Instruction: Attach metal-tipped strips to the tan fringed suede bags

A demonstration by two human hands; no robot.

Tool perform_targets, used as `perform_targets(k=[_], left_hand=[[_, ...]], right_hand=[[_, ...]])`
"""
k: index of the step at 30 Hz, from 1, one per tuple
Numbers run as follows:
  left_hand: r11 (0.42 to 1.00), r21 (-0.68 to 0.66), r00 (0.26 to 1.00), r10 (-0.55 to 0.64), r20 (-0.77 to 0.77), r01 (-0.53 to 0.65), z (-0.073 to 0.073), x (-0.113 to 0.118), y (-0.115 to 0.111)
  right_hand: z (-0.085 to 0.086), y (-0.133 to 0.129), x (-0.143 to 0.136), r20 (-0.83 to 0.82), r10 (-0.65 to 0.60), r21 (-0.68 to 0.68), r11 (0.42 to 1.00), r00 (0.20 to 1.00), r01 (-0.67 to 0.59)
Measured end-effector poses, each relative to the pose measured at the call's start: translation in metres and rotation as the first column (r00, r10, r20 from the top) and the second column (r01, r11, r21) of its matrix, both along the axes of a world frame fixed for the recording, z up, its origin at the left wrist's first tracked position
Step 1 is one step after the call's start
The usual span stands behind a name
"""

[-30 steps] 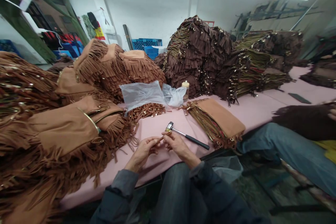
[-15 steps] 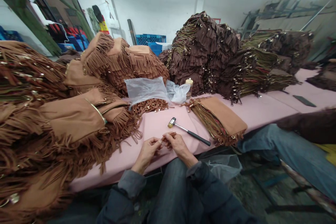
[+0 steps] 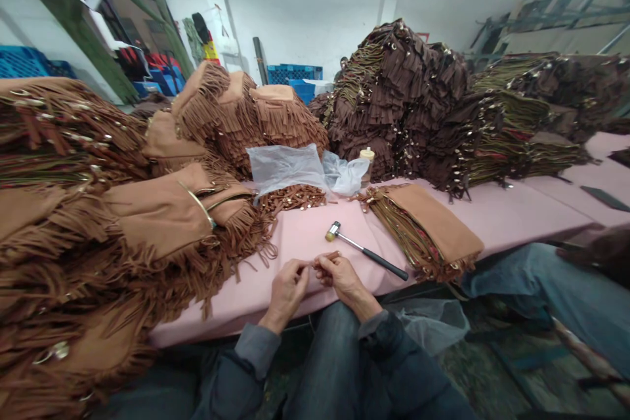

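Note:
My right hand [image 3: 345, 281] pinches a small brown leather strip [image 3: 333, 255], which pokes out above its fingers. The fingers of my left hand [image 3: 288, 290] are pinched together at the strip's other end, close against the right fingertips; most of that end is hidden. Just beyond my hands, a hammer [image 3: 364, 250] with a black grip and a yellow-tipped metal head lies on the pink-covered table [image 3: 300, 231]. Behind it is a heap of similar brown leather strips [image 3: 298, 197] with shiny metal bits.
Tan fringed bags [image 3: 152, 210] pile up on the left. A stack of tan bags [image 3: 433, 220] lies right of the hammer. Dark brown fringed bags [image 3: 394, 85] rise behind, near clear plastic bags [image 3: 288, 167] and a bottle [image 3: 367, 161]. Another person's leg [image 3: 536, 282] is at the right.
The view has turned slightly left, so everything sits further right. My left hand's fingertips have drawn slightly apart from the right's; the right hand keeps hold of the leather strip.

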State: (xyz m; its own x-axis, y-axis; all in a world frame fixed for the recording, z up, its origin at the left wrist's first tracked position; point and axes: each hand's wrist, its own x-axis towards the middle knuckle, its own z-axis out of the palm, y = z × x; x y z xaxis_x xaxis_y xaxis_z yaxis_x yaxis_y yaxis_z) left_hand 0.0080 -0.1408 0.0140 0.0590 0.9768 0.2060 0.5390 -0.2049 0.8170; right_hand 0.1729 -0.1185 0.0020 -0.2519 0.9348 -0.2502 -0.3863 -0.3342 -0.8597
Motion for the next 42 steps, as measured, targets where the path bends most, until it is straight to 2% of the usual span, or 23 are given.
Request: perform_targets(k=[3, 5, 7, 9, 10, 11, 12, 14, 16, 17, 19, 21, 23, 24, 27, 29, 32, 34, 36, 37, 39, 41, 42], left_hand=[[0.985, -0.153, 0.958, -0.033, 0.284, 0.08, 0.002, 0.003, -0.006], [0.979, -0.165, 0.949, -0.062, 0.311, 0.118, 0.0, -0.001, -0.006], [0.986, -0.151, 0.975, -0.033, 0.218, 0.067, 0.003, -0.013, -0.003], [0.994, -0.066, 0.995, 0.093, 0.036, -0.091, 0.017, -0.034, 0.0], [0.981, 0.021, 0.978, 0.194, -0.078, -0.193, 0.028, -0.048, 0.002], [0.949, 0.133, 0.932, 0.307, -0.194, -0.286, 0.042, -0.064, 0.005], [0.9, 0.253, 0.853, 0.423, -0.304, -0.356, 0.056, -0.082, 0.007], [0.789, 0.432, 0.63, 0.611, -0.479, -0.437, 0.085, -0.12, 0.012], [0.75, 0.485, 0.46, 0.66, -0.594, -0.449, 0.107, -0.156, 0.015], [0.758, 0.477, 0.421, 0.647, -0.636, -0.445, 0.115, -0.17, 0.015], [0.783, 0.448, 0.421, 0.614, -0.668, -0.431, 0.123, -0.189, 0.012], [0.788, 0.445, 0.493, 0.614, -0.616, -0.426, 0.12, -0.191, 0.003], [0.798, 0.43, 0.625, 0.6, -0.499, -0.423, 0.107, -0.175, -0.009], [0.822, 0.398, 0.707, 0.559, -0.433, -0.407, 0.097, -0.161, -0.016], [0.949, 0.197, 0.914, 0.295, -0.279, -0.246, 0.06, -0.106, -0.035], [0.995, 0.039, 0.968, 0.097, -0.232, -0.091, 0.038, -0.07, -0.044], [0.993, -0.111, 0.979, -0.07, -0.193, 0.049, 0.024, -0.038, -0.046], [0.995, -0.087, 0.982, -0.055, -0.179, 0.04, 0.028, -0.038, -0.039], [0.995, 0.044, 0.96, 0.099, -0.261, -0.091, 0.038, -0.054, -0.026], [0.975, 0.13, 0.916, 0.215, -0.338, -0.181, 0.045, -0.066, -0.018], [0.918, 0.245, 0.764, 0.397, -0.509, -0.313, 0.056, -0.093, -0.003], [0.915, 0.202, 0.653, 0.391, -0.648, -0.348, 0.063, -0.118, 0.01], [0.932, 0.128, 0.64, 0.328, -0.695, -0.338, 0.064, -0.128, 0.014]], right_hand=[[-0.005, -0.006, -0.002, 0.066, 0.003, -0.01, 1.0, 0.998, -0.003], [-0.012, -0.007, -0.003, 0.104, 0.029, 0.023, 0.999, 0.994, -0.031], [-0.018, -0.007, -0.004, 0.106, 0.028, 0.045, 0.998, 0.994, -0.033], [-0.019, -0.009, -0.004, 0.099, 0.002, 0.042, 0.999, 0.995, -0.006], [-0.018, -0.01, -0.003, 0.105, -0.009, 0.038, 0.999, 0.994, 0.005], [-0.015, -0.012, -0.003, 0.118, -0.015, 0.038, 0.999, 0.993, 0.01], [-0.013, -0.013, -0.003, 0.134, -0.018, 0.043, 0.999, 0.991, 0.012], [-0.008, -0.015, -0.003, 0.165, -0.006, 0.057, 0.998, 0.986, -0.003], [-0.008, -0.016, -0.003, 0.177, 0.016, 0.072, 0.997, 0.984, -0.029], [-0.009, -0.016, -0.003, 0.174, 0.027, 0.08, 0.996, 0.984, -0.041], [-0.015, -0.015, -0.002, 0.159, 0.042, 0.089, 0.994, 0.986, -0.056], [-0.022, -0.014, -0.002, 0.145, 0.045, 0.087, 0.995, 0.988, -0.058], [-0.028, -0.012, -0.004, 0.134, 0.039, 0.069, 0.996, 0.99, -0.049], [-0.029, -0.011, -0.005, 0.128, 0.031, 0.056, 0.998, 0.991, -0.038], [-0.029, -0.009, -0.008, 0.127, -0.03, 0.016, 0.999, 0.991, 0.028], [-0.026, -0.009, -0.009, 0.144, -0.101, 0.021, 0.995, 0.984, 0.099], [-0.025, -0.01, -0.007, 0.141, -0.183, 0.047, 0.983, 0.973, 0.178], [-0.026, -0.011, -0.006, 0.128, -0.188, 0.05, 0.982, 0.974, 0.183], [-0.028, -0.012, -0.005, 0.136, -0.173, 0.059, 0.984, 0.976, 0.166], [-0.028, -0.012, -0.005, 0.149, -0.165, 0.065, 0.985, 0.975, 0.157], [-0.028, -0.012, -0.005, 0.174, -0.151, 0.079, 0.987, 0.973, 0.139], [-0.027, -0.012, -0.005, 0.186, -0.133, 0.095, 0.989, 0.973, 0.117], [-0.027, -0.012, -0.006, 0.19, -0.124, 0.105, 0.989, 0.974, 0.106]])
